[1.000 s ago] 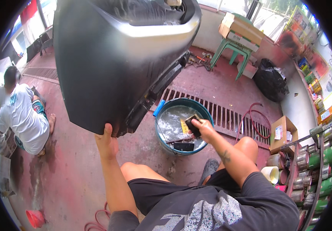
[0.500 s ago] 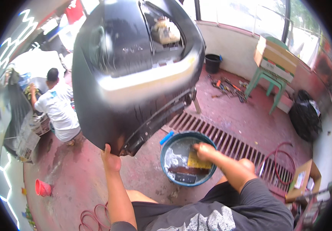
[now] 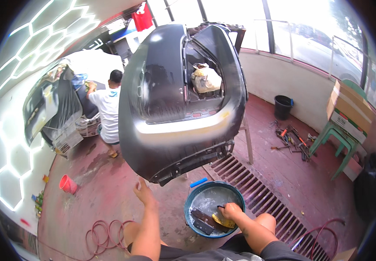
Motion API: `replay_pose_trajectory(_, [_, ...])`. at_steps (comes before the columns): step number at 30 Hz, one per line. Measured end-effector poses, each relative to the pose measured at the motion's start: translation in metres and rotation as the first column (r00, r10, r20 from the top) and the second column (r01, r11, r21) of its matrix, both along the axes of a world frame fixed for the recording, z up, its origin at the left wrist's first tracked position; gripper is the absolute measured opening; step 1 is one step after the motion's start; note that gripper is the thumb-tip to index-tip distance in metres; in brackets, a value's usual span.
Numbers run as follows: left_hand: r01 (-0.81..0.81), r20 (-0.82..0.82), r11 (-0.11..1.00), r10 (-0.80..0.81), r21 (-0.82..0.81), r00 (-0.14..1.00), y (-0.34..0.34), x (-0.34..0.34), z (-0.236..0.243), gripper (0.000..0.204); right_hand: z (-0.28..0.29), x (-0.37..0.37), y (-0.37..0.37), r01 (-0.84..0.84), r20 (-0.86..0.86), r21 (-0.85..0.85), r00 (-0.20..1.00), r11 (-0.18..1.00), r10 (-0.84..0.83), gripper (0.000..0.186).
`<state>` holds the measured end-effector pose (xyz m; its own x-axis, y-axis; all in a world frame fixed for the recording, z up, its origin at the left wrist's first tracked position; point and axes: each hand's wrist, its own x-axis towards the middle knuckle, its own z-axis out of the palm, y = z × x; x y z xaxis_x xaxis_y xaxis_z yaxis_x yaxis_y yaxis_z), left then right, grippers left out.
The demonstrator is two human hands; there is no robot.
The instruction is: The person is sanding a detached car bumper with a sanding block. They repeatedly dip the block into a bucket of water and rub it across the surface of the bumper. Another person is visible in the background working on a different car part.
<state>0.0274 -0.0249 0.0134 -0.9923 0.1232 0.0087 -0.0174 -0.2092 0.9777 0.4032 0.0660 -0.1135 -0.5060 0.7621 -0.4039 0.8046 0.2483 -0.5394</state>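
A large black bumper (image 3: 161, 152), with a pale sanded-looking band across it, stands propped up before me. Just below its lower left edge is my left hand (image 3: 143, 193), fingers parted and holding nothing; whether a fingertip touches the edge I cannot tell. My right hand (image 3: 232, 211) is down in a blue-rimmed bucket (image 3: 189, 195) of cloudy water. Its fingers are closed on something dark, next to a yellow printed sheet that looks like sandpaper (image 3: 225, 221). A dark block (image 3: 204, 226) and a brown strip lie beside it in the bucket.
A metal floor grate (image 3: 257, 187) runs past the bucket. Hand tools (image 3: 293, 141), a black bucket (image 3: 283, 108) and a green stool (image 3: 337, 138) bearing a carton are to the right. At left are a red pail (image 3: 68, 185), a hose (image 3: 105, 235) and a crouching person (image 3: 108, 108).
My view has tilted up and turned left. My left hand has come down from its grip on the bumper's lower edge. My right hand stays in the bucket, and the yellow sheet has shifted.
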Motion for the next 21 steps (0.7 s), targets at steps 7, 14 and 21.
replay_pose_trajectory(7, [0.629,0.072,0.777,-0.625,-0.043,0.777,0.022,0.154,-0.013,0.022,0.003,0.000,0.009,0.171,-0.246,0.175,0.961,0.970,-0.125,0.047])
replay_pose_trajectory(14, [0.960,0.321,0.276,-0.914,0.045,0.248,0.051,0.188,-0.008,0.034,-0.013,0.004,0.013,0.106,-0.220,0.142,0.973,0.984,-0.072,0.056])
replay_pose_trajectory(21, [0.884,0.087,0.110,-0.993,0.455,0.078,0.125,0.194,0.033,0.053,0.008,0.008,0.008,0.047,-0.223,0.282,0.975,0.958,0.018,0.040])
